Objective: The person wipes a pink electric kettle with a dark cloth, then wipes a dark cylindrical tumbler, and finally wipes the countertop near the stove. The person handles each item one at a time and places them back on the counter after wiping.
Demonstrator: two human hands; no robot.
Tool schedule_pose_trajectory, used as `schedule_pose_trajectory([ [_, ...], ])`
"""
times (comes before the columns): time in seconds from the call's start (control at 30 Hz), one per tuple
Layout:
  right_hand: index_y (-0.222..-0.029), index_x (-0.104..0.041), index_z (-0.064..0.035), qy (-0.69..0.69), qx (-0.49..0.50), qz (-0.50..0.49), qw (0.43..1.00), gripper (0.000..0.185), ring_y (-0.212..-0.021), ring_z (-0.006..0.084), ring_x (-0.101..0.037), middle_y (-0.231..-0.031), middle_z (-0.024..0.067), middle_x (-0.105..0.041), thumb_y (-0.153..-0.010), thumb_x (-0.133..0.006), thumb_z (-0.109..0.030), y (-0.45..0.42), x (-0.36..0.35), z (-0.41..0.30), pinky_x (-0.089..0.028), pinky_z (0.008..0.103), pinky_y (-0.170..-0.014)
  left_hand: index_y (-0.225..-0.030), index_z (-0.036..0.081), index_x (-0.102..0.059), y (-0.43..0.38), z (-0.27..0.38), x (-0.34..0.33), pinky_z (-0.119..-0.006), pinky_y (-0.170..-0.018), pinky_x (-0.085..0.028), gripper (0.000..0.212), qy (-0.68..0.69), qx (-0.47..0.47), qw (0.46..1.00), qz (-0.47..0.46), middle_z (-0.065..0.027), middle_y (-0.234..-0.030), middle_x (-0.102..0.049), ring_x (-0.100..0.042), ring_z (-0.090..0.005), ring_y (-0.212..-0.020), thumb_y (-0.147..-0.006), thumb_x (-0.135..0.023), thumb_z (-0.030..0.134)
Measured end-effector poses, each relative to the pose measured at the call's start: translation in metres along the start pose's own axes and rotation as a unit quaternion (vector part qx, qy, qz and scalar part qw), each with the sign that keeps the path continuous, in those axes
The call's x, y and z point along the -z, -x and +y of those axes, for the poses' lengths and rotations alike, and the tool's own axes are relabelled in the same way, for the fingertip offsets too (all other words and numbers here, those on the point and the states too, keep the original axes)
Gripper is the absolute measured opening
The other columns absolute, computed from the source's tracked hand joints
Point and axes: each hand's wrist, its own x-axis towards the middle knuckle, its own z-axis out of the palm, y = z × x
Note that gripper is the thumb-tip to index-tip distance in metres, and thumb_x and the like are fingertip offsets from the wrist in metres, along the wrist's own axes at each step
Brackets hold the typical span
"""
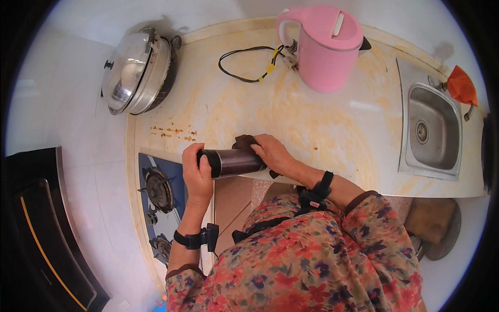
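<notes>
A dark purple-brown cylindrical bottle, perhaps a thermos, lies sideways in the air at the counter's front edge. My left hand is wrapped around its black end. At the other end, my right hand presses a dark brown cloth against the bottle, and part of the cloth hangs below. The fingers of the right hand partly hide that end. Beneath and behind the bottle is the marbled cream countertop.
A pink electric kettle with its looped black cord stands at the back. To the left are a lidded metal steamer pot and a gas stove. A steel sink sits at right, its faucet draped with an orange cloth. Brown spots mark the counter.
</notes>
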Motion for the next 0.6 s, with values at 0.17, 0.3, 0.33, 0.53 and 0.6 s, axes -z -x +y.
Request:
schedule_pose_trajectory([
  [0.17, -0.114, -0.058, -0.0059, 0.019, 0.179, 0.052, 0.982, 0.031, -0.104, 0.0342, -0.053, -0.116, 0.0152, -0.057, -0.085, -0.061, -0.017, -0.007, -0.015, -0.067, -0.043, 0.0432, -0.09, -0.113, -0.002, -0.054, 0.0, -0.006, 0.0, -0.033, -0.091, -0.041, 0.027, -0.026, 0.047, 0.999, 0.001, -0.0144, -0.107, -0.057, -0.054, -0.025, -0.1, -0.099, -0.043, 0.019],
  [0.3, -0.122, -0.055, -0.007, 0.094, 0.221, 0.036, 0.97, 0.041, -0.111, 0.0311, -0.052, -0.126, 0.0126, -0.053, -0.082, -0.063, -0.012, 0.004, -0.016, -0.068, -0.042, 0.0415, -0.092, -0.113, -0.002, -0.053, 0.002, -0.003, -0.001, -0.032, -0.091, -0.041, 0.029, -0.014, 0.078, 0.997, 0.01, -0.0138, -0.107, -0.057, -0.054, -0.0237, -0.099, -0.1, -0.042, 0.021],
  [0.33, -0.123, -0.055, -0.0068, 0.122, 0.243, 0.031, 0.962, 0.043, -0.112, 0.0308, -0.051, -0.128, 0.0128, -0.052, -0.081, -0.063, -0.011, 0.005, -0.011, -0.056, -0.042, 0.0413, -0.093, -0.113, -0.002, -0.053, 0.002, -0.003, -0.001, -0.032, -0.091, -0.041, 0.029, -0.009, 0.084, 0.996, 0.012, -0.0136, -0.107, -0.057, -0.054, -0.0233, -0.099, -0.101, -0.042, 0.022],
  [0.53, -0.126, -0.053, -0.0051, 0.2, 0.199, -0.026, 0.959, 0.046, -0.113, 0.0317, -0.052, -0.131, 0.0144, -0.051, -0.08, -0.059, -0.005, 0.033, 0.017, 0.015, -0.043, 0.0412, -0.093, -0.113, -0.002, -0.053, -0.003, 0.001, -0.002, -0.032, -0.092, -0.041, 0.029, -0.006, 0.097, 0.995, 0.003, -0.0125, -0.106, -0.057, -0.053, -0.0227, -0.098, -0.099, -0.048, 0.024],
  [0.6, -0.125, -0.053, -0.0047, 0.227, 0.149, -0.029, 0.962, 0.046, -0.112, 0.0327, -0.052, -0.13, 0.015, -0.052, -0.079, -0.06, -0.005, 0.04, 0.02, 0.028, -0.043, 0.0413, -0.093, -0.114, -0.001, -0.053, -0.005, 0.002, -0.005, -0.032, -0.092, -0.041, 0.03, -0.006, 0.101, 0.995, -0.003, -0.0123, -0.106, -0.056, -0.053, -0.0226, -0.098, -0.097, -0.051, 0.024],
])
